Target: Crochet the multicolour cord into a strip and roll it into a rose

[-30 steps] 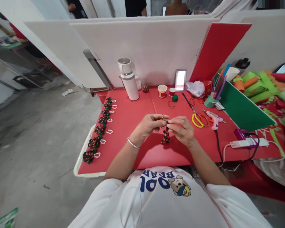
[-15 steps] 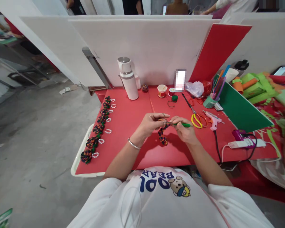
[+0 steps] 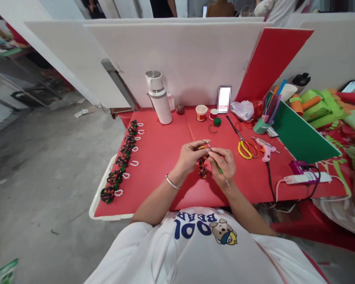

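Observation:
Pinched in my left hand [image 3: 187,157] is a small multicoloured crochet strip [image 3: 202,170], dark with orange and red, its curled end hanging over the table. My right hand [image 3: 225,163] grips a crochet hook [image 3: 220,170] with a green handle. The hook slants, its metal tip up by my left fingertips and its other end below my right palm. Both hands' fingertips meet at the strip's top, so the stitch there is hidden. A thin orange yarn strand [image 3: 191,132] runs away from my left hand across the red table [image 3: 159,165].
Crocheted flowers [image 3: 115,177] with white bead loops line the left edge. Behind stand a white thermos [image 3: 161,104], a yarn ball [image 3: 180,109], a paper cup [image 3: 201,113] and a phone [image 3: 224,99]. Scissors [image 3: 244,149], a pink glue gun [image 3: 266,148] and a power strip [image 3: 307,179] lie right.
My right hand has turned and moved slightly left, closer to my left hand. The hook has swung from nearly level to a steep slant.

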### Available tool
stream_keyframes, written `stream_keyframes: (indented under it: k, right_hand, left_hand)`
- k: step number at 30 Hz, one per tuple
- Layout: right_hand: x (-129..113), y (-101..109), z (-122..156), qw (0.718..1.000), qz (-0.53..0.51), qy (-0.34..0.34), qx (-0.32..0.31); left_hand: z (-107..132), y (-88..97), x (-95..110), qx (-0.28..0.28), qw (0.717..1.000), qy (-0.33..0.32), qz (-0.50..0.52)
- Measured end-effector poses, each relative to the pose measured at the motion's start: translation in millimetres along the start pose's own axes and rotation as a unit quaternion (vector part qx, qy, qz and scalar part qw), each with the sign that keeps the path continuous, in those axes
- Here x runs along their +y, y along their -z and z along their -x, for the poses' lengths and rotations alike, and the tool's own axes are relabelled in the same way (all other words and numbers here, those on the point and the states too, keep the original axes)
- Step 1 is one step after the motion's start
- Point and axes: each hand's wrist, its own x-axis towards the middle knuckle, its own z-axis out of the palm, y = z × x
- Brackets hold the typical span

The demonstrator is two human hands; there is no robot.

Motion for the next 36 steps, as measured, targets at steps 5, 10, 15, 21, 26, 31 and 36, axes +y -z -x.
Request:
stream_keyframes:
  k: [5,10,15,21,26,31,36]
  right_hand:
    - [11.1,0.2,1.4,0.999,-0.048,0.013,-0.003]
    - [25.7,19.4,-18.4,0.981,-0.148,-0.016,-0.125]
    - [24.2,37.2,-40.4,0.972,-0.141,0.016,-0.188]
    - [20.9,47.0,-49.6,0.969,-0.114,0.039,-0.214]
    - [18.2,51.4,-53.7,0.968,-0.107,0.051,-0.220]
    - [12.2,56.9,-60.7,0.962,-0.111,0.058,-0.245]
    - [7.2,61.0,-64.5,0.958,-0.135,0.032,-0.253]
  left_hand:
    - [3.7,-0.2,3.0,-0.043,0.997,0.047,0.036]
    - [4.2,10.4,16.5,-0.075,0.994,0.079,0.018]
    - [3.5,15.5,17.1,-0.074,0.995,0.060,-0.009]
    - [4.1,16.0,17.7,-0.062,0.997,0.048,-0.026]
    - [4.5,18.2,21.1,-0.058,0.997,0.038,-0.042]
    - [4.9,19.8,23.3,-0.065,0.996,0.032,-0.059]
    - [6.0,19.2,26.5,-0.074,0.993,0.049,-0.076]
